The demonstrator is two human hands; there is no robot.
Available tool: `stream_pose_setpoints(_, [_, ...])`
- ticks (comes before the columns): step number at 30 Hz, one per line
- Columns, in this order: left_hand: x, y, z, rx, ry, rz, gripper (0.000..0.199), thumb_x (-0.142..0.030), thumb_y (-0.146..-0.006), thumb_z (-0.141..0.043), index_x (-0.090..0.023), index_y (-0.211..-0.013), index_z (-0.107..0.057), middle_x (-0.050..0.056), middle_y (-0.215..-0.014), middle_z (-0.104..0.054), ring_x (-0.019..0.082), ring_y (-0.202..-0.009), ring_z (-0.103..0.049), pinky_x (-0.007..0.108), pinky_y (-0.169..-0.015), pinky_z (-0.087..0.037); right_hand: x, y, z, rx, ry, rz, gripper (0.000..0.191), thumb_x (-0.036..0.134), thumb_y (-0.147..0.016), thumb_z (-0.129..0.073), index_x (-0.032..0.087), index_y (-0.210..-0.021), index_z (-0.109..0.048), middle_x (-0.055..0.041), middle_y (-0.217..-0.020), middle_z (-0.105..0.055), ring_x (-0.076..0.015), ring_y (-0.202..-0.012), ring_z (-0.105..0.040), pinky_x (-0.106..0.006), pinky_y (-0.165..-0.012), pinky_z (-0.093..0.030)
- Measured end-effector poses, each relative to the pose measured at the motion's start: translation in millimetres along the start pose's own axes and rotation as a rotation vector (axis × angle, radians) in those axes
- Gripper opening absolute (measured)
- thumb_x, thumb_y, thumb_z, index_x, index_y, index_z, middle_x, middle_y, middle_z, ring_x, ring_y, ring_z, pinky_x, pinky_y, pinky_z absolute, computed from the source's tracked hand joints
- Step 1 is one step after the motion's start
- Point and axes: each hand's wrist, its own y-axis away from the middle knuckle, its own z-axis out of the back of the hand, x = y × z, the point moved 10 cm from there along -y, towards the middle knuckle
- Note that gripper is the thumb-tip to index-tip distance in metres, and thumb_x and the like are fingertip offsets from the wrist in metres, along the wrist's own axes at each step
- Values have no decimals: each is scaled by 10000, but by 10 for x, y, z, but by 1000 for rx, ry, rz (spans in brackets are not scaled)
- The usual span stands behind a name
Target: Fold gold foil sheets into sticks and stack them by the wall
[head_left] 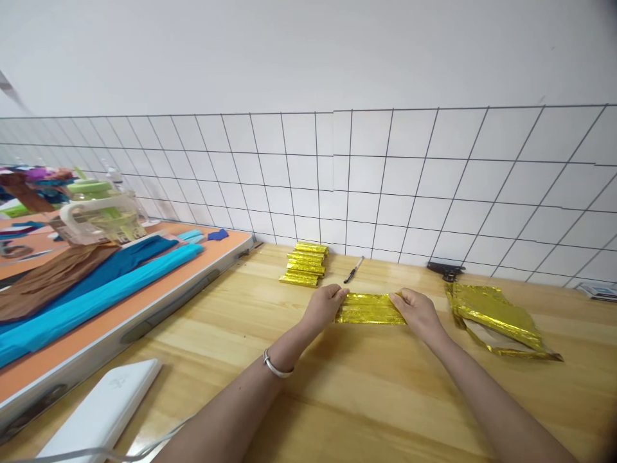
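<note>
A flat strip of shiny gold foil (370,308) is stretched between my two hands, a little above the wooden table. My left hand (326,303) pinches its left end, thumb on top. At the right end, my right hand (418,310) grips it the same way. Just beyond my left hand lies a row of gold foil rolls or folded strips (304,265), side by side. A pen (354,270) rests on the table behind the held strip. To the right of my right hand is a larger folded piece of gold foil (499,312), its pale underside partly showing.
A black clip (447,270) sits near the tiled wall. On the left, a raised orange board (159,296) carries a blue paper roll (110,299), brown crepe paper (58,280) and a green-lidded cup (103,209). A white power bank (101,411) with a cable lies front left.
</note>
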Motion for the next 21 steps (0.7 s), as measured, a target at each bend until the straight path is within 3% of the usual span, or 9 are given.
stream_pose_setpoints(5, [172,0,-173,92,-290,5,371,-473,-839,-420,-173,-657,-543,55,-662,-618,174,-654,-584,256,-628,-401,-139,54,-312,186,183,-43,364,486,-825,-400,202,-635,-523,2,-605,-566,-136,-584,-505,-221,-524,-294])
stream_pose_setpoints(11, [198,42,-267,155,-546,-50,352,-491,-852,-406,-182,-797,-565,77,-744,-635,222,-753,-609,310,-695,-419,-131,141,-432,279,387,-101,339,476,-841,-383,212,-878,-592,-92,-840,-664,-221,-766,-598,-279,-604,-352])
stream_pose_setpoints(17, [-150,129,-247,164,-640,-259,204,-331,-882,-431,-169,-969,-519,98,-961,-589,229,-921,-547,328,-771,-415,-63,183,-431,312,465,-99,343,460,-867,-347,213,-943,-572,-100,-890,-669,-239,-814,-615,-306,-640,-382])
stream_pose_setpoints(21, [-436,277,-384,269,-636,-485,108,-212,-885,-444,-195,-915,-547,49,-963,-574,174,-939,-512,281,-835,-390,-54,188,-419,314,482,-102,326,442,-868,-357,210,-959,-567,-100,-905,-672,-238,-829,-617,-304,-641,-388])
